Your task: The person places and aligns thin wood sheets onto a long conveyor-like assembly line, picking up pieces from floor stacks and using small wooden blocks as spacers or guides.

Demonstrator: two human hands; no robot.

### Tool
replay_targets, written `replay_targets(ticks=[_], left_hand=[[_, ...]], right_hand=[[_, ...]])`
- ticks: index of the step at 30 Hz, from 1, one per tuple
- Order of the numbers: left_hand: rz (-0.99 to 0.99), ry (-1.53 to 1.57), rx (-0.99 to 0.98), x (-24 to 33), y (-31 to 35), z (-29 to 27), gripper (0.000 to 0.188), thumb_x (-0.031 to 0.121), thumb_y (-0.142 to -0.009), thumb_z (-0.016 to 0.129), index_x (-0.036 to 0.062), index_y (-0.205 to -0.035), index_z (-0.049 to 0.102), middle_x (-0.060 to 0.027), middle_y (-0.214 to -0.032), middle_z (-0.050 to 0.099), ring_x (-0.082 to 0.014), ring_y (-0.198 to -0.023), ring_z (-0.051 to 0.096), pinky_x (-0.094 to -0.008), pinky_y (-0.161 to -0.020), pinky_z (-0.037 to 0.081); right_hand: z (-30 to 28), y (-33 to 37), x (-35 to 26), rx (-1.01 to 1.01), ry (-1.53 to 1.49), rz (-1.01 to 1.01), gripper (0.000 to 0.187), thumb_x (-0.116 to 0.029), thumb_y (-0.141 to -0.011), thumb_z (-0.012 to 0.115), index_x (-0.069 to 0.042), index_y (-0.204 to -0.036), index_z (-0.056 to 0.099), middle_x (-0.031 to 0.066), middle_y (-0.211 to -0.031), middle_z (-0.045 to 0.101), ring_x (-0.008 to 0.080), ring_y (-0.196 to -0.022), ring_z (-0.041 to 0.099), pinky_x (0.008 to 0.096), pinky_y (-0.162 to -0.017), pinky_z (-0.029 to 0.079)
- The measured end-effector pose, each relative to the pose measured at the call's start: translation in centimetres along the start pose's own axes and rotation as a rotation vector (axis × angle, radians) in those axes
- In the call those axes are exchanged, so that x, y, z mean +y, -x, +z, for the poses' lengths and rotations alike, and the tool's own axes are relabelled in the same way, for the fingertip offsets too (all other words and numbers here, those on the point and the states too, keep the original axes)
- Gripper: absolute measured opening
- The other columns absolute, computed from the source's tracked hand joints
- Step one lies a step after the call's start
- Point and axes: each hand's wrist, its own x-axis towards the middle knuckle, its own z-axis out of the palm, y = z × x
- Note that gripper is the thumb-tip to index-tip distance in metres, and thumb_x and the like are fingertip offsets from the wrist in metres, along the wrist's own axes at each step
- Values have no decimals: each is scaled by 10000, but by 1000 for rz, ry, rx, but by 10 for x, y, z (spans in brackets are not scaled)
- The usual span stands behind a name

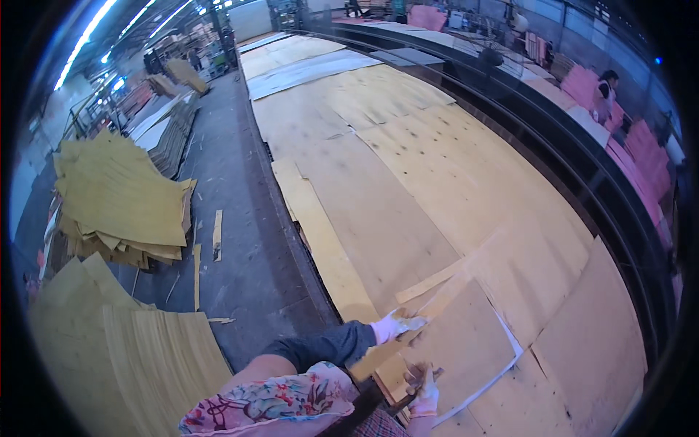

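Observation:
My left hand (pixel 397 325), in a pale glove, is closed around a narrow strip of wood veneer (pixel 445 297). The strip lies slantwise over the veneer sheets on the long table. Nearer to me, my right hand (pixel 424 399), gloved too, has its darkened fingers curled by a small veneer piece (pixel 394 375) at the table's near end. What those fingers hold, if anything, is too blurred to name. Beside both hands lies a tan veneer sheet (pixel 466 342), with a white gap line along its right edge.
Veneer sheets (pixel 466 175) cover the long table, which has a dark rail (pixel 582 182) along its right. On the left floor stand stacks of yellowish veneer (pixel 124 189) and loose strips (pixel 218 234). A person (pixel 604 95) is at the far right among pink stacks (pixel 580 87).

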Motion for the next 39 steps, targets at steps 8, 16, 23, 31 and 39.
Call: replay_targets(ticks=[8, 16, 23, 31, 39], left_hand=[[374, 415, 172, 19, -19, 17, 328, 330, -811, 597, 46, -962, 533, -90, -773, 605, -172, -646, 605, -324, -554, 522], [234, -101, 360, -12, -12, -9, 379, 471, -828, 502, 173, -1051, 572, -17, -784, 576, -111, -656, 534, -262, -542, 437], [188, -238, 60, -9, 6, -12, 701, 475, -794, 499, 22, -1295, 314, -135, -1357, 308, -293, -1225, 323, -355, -997, 291], [571, -2010, -137, -126, -47, 5, 744, 492, -765, 486, 21, -1306, 288, -255, -1376, 140, -458, -1261, 109, -614, -971, 88], [623, -2036, -140, -144, -49, 3, 751, 487, -766, 486, 34, -1321, 262, -226, -1395, 103, -465, -1264, 64, -602, -982, 62]], right_hand=[[28, -25, -8, -84, 473, -419, 189, -183, -799, 591, -5, -860, 611, -10, -712, 573, 60, -643, 499, 235, -536, 393], [-34, -4, -2, 28, 319, -586, 90, -107, -771, 614, -36, -820, 588, 2, -721, 547, 77, -645, 498, 210, -571, 402], [-88, 65, -1, 690, 412, -414, 184, -183, -775, 606, -11, -832, 573, -6, -699, 551, 90, -665, 520, 243, -582, 424], [-148, 121, 89, 1020, 154, -426, 117, -129, -749, 627, -12, -749, 613, -36, -675, 566, 39, -625, 483, 213, -547, 392], [-147, 148, 149, 930, 593, -305, 260, -302, -788, 573, -48, -798, 627, 53, -627, 593, 87, -571, 517, 275, -540, 435]])
